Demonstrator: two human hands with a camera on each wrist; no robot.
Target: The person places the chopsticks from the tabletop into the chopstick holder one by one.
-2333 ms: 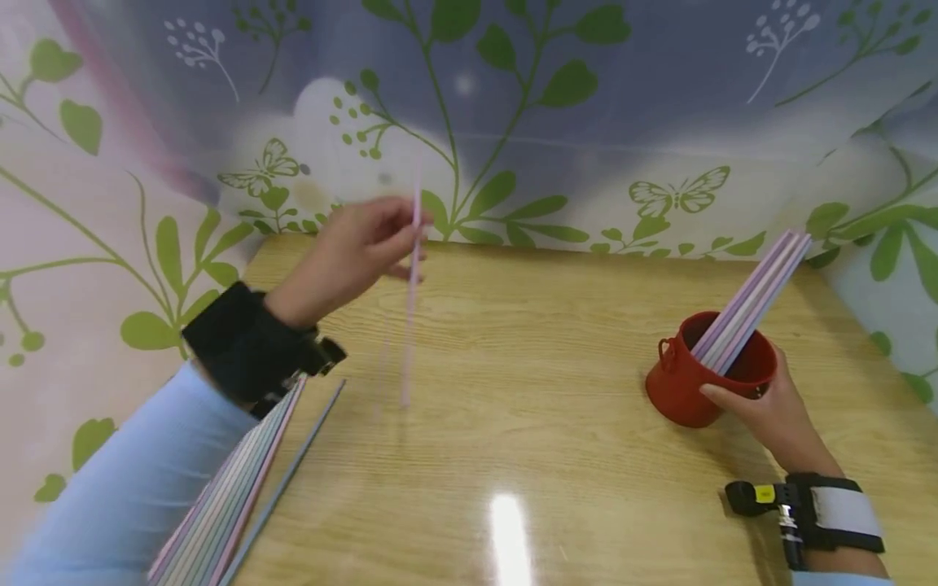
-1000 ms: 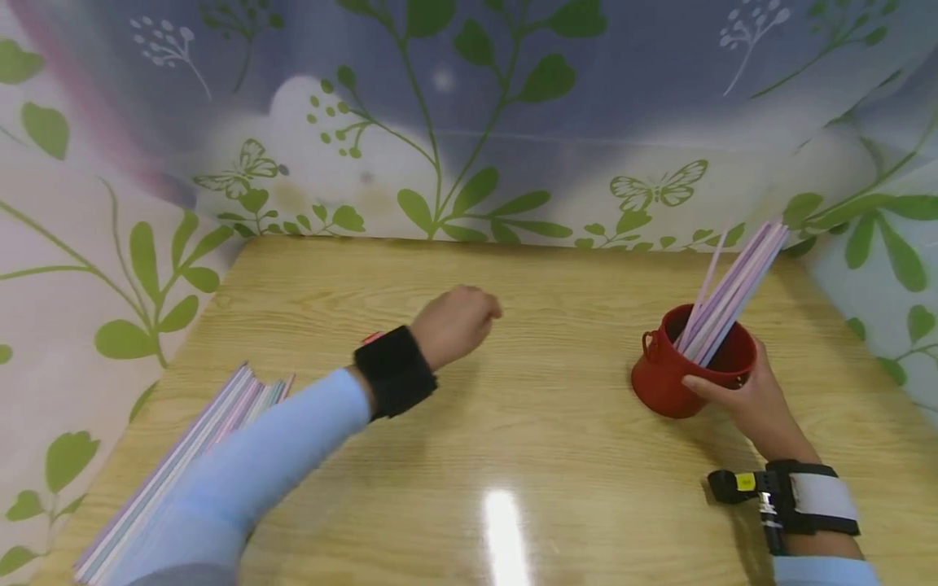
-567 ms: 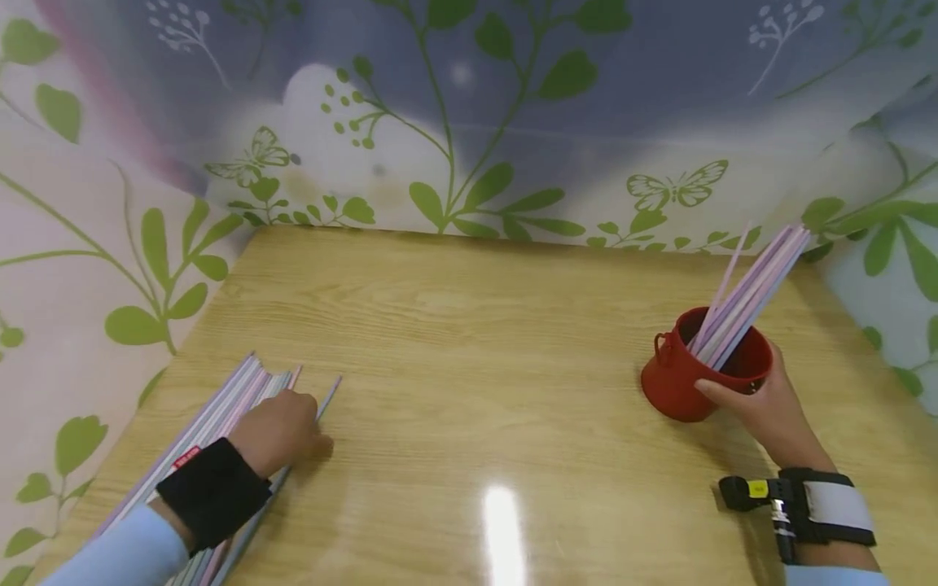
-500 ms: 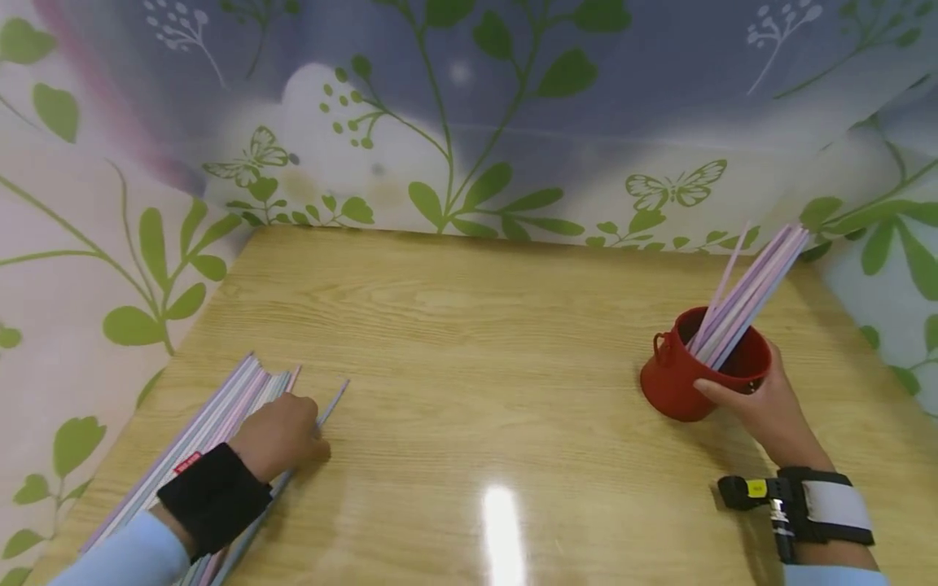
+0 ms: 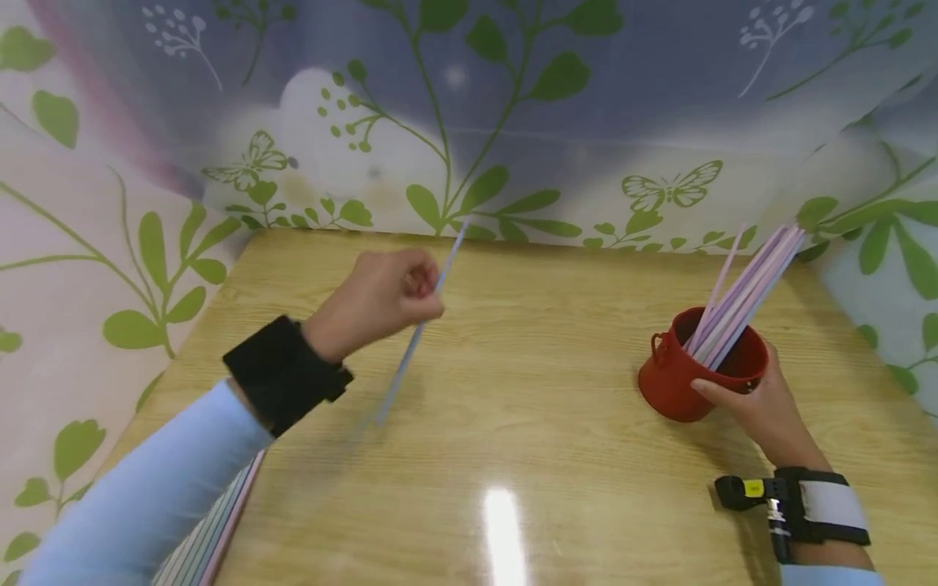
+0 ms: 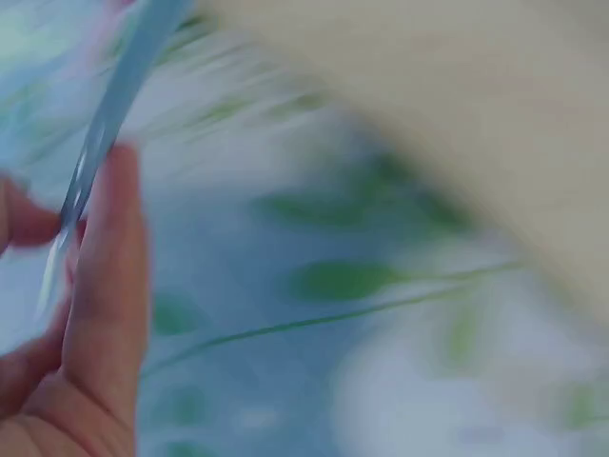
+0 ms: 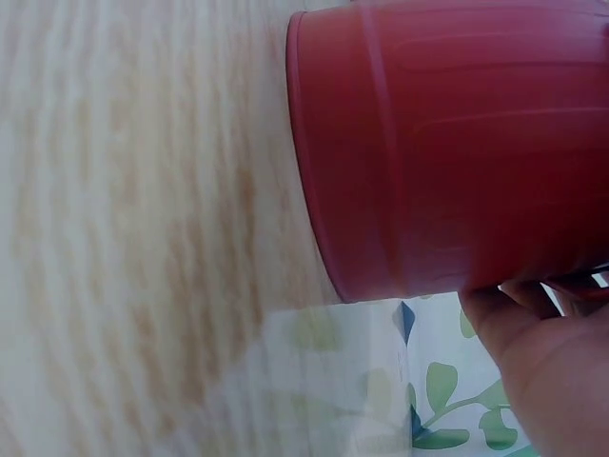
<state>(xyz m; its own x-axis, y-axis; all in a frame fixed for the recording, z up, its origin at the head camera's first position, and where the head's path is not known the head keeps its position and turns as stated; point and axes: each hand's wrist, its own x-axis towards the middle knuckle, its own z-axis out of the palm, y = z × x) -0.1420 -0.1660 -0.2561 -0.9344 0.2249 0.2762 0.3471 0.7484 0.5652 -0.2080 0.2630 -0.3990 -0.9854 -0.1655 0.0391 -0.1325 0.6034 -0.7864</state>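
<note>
My left hand (image 5: 381, 301) pinches a thin blue straw (image 5: 406, 358) between thumb and fingers, holding it tilted above the left-middle of the table. In the left wrist view the same straw (image 6: 114, 95) looks shiny and slightly blurred. On the right, my right hand (image 5: 762, 407) grips the side of a small red bucket (image 5: 677, 391), its thumb across the outer wall near the rim. Several pink, purple, white and blue straws (image 5: 755, 285) lean to the right inside the bucket. The right wrist view shows the bucket's ribbed wall (image 7: 457, 152) and base, with fingers beside it.
A bundle of pastel straws (image 5: 212, 521) lies at the table's left, partly hidden under my left sleeve (image 5: 161, 480). A curtain with leaves and butterflies (image 5: 513, 122) stands behind the wooden table (image 5: 528, 366). A light reflection shows near the front.
A pink straw went into the bucket. My left hand then returned to the bundle, took the loose blue straw beside it and lifted it up and rightward. The right hand stays at the bucket.
</note>
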